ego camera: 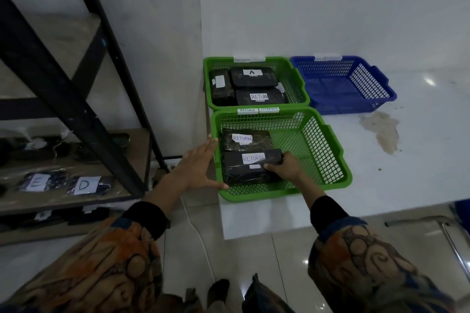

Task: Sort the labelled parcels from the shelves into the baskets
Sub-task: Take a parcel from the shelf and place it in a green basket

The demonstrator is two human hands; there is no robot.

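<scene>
A near green basket (328, 150) tagged RETURN and OVERDUE holds two black parcels labelled RETURN. My right hand (284, 166) grips the right end of the front RETURN parcel (244, 170) inside that basket. Behind it lies the second RETURN parcel (245, 138). My left hand (197, 169) rests with fingers spread against the basket's left rim, holding nothing. A far green basket (296, 79) holds several black parcels, one labelled A (253, 77) and one labelled RETURN (259, 97). Beside it stands a blue basket (356, 84) with no parcel visible in it.
The baskets sit on a white table (407, 160) with a brown stain at the right. To the left, a black metal shelf rack (76, 99) carries black parcels labelled E (38, 181) and D (86, 185), with more below. A white cable runs across the tiled floor; a chrome chair frame (447, 231) stands at the right.
</scene>
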